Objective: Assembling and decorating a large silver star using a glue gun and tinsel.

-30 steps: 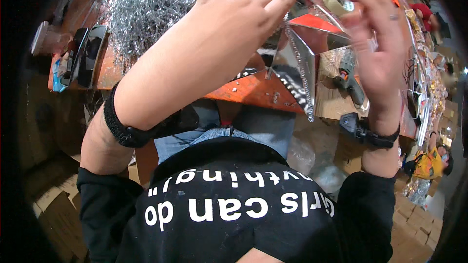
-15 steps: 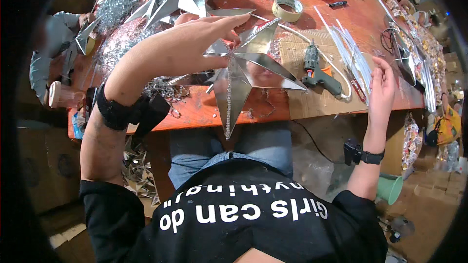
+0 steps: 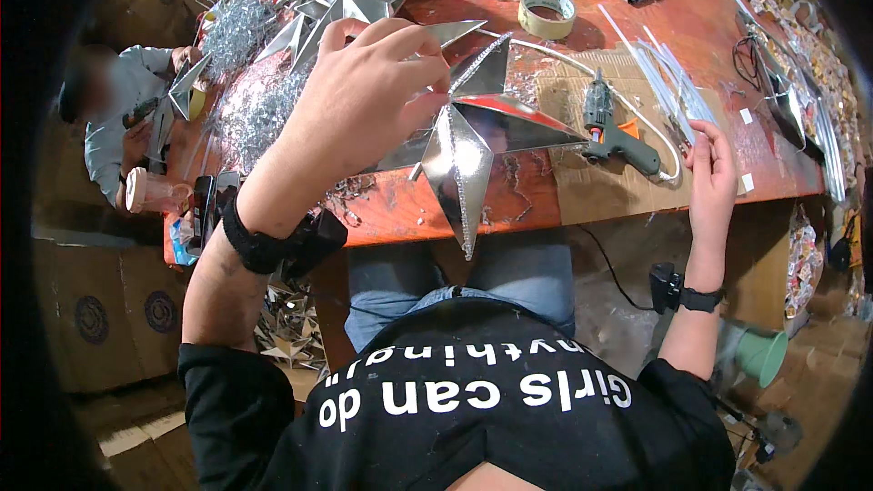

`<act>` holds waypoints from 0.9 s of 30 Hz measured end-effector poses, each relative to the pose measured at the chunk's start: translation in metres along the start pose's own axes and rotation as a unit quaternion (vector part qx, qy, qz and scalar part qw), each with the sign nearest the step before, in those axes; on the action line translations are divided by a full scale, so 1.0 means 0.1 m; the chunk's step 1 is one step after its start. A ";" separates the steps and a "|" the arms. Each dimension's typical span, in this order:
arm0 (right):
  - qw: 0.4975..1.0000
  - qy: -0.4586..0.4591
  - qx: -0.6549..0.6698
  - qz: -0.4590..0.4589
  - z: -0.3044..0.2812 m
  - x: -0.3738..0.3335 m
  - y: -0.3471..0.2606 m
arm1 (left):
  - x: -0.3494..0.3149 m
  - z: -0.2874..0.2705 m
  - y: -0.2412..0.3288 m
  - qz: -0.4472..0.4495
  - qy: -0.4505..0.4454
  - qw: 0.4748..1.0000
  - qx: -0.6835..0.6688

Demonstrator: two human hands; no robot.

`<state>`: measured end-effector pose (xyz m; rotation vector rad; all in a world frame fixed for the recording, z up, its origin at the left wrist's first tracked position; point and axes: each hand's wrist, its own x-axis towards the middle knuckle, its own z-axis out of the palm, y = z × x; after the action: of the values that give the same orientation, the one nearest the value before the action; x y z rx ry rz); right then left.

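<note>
My left hand (image 3: 377,82) reaches over a silver five-pointed star (image 3: 459,155) at the table's front edge. Its fingers are bent and closed on the star near the centre, hiding part of it. A row of small shiny beads or trim runs along the star's ridges, and one point hangs over the edge. My right hand (image 3: 713,168) is at the near ends of the clear glue sticks (image 3: 668,82), fingers loosely bent and apart from the thumb. Whether it touches a stick is hard to make out. Between the hands, a dark green glue gun (image 3: 618,132) lies on cardboard (image 3: 568,186).
Silver tinsel (image 3: 241,32) and a pile of silver stars (image 3: 364,0) cover the far left. A roll of tape (image 3: 546,15) sits beyond the glue gun's white cord. At left, a co-worker (image 3: 136,95) handles another star near a cup (image 3: 150,189). A green bin (image 3: 762,356) stands at lower right.
My left fingers, stretched out over the star before, have curled down onto its centre. My right hand has moved left to the glue sticks. The whole view has shifted slightly.
</note>
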<state>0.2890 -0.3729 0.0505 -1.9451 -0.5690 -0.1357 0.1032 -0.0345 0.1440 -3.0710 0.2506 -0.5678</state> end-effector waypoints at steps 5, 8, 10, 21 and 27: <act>1.000 -0.019 -0.018 -0.017 0.06 -0.03 -0.06 | 0.01 0.05 0.00 0.002 -0.010 1.000 0.018; 0.999 -0.020 -0.008 -0.024 0.09 -0.05 -0.06 | 0.02 0.04 0.01 0.005 -0.019 1.000 0.023; 1.000 -0.017 -0.005 -0.026 0.10 -0.06 -0.06 | 0.03 0.04 0.01 0.017 -0.016 0.999 0.026; 0.991 -0.026 -0.113 -0.068 0.13 -0.02 -0.11 | 0.02 -0.04 0.10 0.047 -0.016 0.996 0.078; 0.962 -0.007 -0.225 -0.152 0.14 0.11 0.26 | 0.02 -0.10 0.30 0.002 0.061 0.994 0.086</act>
<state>0.3081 -0.3649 0.0267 -2.2831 -0.9049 -0.4822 0.0974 -0.0641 0.1529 -2.8732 0.1960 -0.7368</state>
